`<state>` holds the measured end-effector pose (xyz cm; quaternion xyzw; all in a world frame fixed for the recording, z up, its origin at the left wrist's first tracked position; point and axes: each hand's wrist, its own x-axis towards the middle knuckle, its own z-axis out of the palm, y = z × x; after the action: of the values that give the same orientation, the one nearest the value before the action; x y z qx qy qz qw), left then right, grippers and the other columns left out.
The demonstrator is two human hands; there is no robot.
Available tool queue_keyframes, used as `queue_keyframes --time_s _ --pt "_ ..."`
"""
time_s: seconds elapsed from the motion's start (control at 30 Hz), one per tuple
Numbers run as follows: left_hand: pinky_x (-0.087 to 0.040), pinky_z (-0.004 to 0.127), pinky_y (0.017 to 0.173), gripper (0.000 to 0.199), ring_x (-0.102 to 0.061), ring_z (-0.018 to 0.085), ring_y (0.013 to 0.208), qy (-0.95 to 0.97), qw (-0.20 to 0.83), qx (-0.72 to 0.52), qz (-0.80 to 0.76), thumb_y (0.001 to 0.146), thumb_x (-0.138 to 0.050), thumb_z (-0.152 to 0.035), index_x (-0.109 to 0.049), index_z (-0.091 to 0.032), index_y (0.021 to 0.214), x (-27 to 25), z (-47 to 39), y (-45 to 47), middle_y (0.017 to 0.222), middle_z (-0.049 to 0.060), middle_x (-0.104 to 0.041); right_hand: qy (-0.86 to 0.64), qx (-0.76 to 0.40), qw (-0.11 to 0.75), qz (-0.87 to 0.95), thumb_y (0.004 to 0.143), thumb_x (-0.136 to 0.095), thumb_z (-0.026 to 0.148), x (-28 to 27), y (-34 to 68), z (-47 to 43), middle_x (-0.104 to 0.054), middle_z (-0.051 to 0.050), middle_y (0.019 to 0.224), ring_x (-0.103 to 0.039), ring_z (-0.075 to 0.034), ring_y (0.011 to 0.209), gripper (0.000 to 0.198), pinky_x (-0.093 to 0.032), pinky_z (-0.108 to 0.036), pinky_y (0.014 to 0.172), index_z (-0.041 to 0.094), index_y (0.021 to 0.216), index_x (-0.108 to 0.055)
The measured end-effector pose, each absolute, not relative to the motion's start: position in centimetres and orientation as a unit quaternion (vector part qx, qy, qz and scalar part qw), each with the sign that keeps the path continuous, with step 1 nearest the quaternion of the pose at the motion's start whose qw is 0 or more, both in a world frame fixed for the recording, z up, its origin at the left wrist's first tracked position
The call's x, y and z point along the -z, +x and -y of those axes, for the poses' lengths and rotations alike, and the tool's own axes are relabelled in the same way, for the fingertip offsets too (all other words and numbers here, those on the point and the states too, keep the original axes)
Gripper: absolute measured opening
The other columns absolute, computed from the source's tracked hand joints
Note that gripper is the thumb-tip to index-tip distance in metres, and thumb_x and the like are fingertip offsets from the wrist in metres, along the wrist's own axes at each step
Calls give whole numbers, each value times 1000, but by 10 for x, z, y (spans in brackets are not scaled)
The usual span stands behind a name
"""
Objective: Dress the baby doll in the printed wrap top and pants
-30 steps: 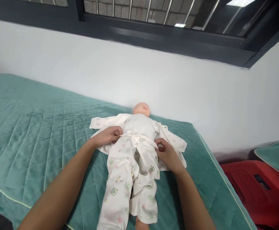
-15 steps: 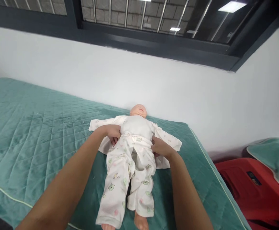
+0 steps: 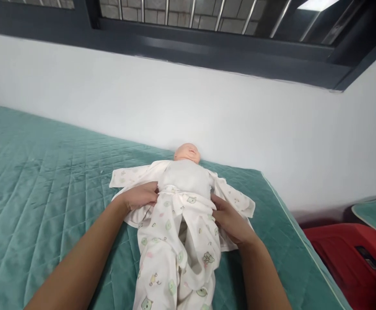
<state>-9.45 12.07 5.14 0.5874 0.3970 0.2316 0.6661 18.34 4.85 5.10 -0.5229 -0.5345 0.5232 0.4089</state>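
Animal-print trousers, no legible writing

In front of me a bed covered by a teal quilted velvet spread runs along the white wall. Directly on it lies an open white printed baby jacket, and on that a pale plastic baby doll, face up.

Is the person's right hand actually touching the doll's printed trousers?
Touching. The head view shows the right hand with its fingers pressed on the waist of the printed trousers, no gap between them.

Bright, even light; sharp focus; edges bowed.
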Motion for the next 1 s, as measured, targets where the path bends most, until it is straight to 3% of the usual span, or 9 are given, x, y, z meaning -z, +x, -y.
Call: queue_keyframes --time_s 0.2,0.5,0.6,0.73,0.9,1.0 --pt "-48 27 61 13 -58 18 68 584 617 -292 -440 62 -67 -22 -56 -17 68 -49 -117 -96 62 -1 -58 -467 -601 452 465 70 -75 26 -49 175 -49 -73 -1 77 -67 -23 76 33 -52 -33 67 23 103 -71" --pt "-39 22 54 4 -47 11 54 628 619 -252 -399 57 -57 -17 -60 -16 54 -51 -120 -104 55 -1 -56 -478 -596 416 492 74 -69 25 -44 193 -48 -73 -1 74 -66 -22 74 18 -50 -33 68 21 91 -75" --pt "-43 25 59 9 -54 15 61 672 579 -241 -393 60 -55 -19 -60 -18 53 -50 -122 -105 57 0 -59 -523 -555 405 504 73 -64 25 -43 194 -49 -68 0 66 -62 -20 68 17 -47 -31 62 20 85 -75" --pt "-42 27 63 16 -57 19 68 748 452 -259 -412 65 -50 -16 -55 -19 51 -42 -128 -103 56 2 -58 -554 -480 398 552 73 -62 26 -42 191 -52 -65 1 65 -59 -19 70 14 -45 -29 62 20 79 -72" --pt "-43 28 73 11 -56 20 80 759 314 -379 -426 68 -52 -16 -60 -18 61 -42 -133 -103 74 3 -63 -609 -349 450 552 74 -67 32 -46 189 -55 -61 1 66 -53 -17 66 11 -41 -29 61 22 76 -67" --pt "-43 28 77 7 -56 19 85 708 347 -460 -409 73 -56 -19 -63 -18 74 -49 -128 -107 86 4 -63 -592 -302 504 552 81 -66 37 -57 181 -51 -61 1 76 -52 -16 71 13 -41 -29 67 24 83 -64"
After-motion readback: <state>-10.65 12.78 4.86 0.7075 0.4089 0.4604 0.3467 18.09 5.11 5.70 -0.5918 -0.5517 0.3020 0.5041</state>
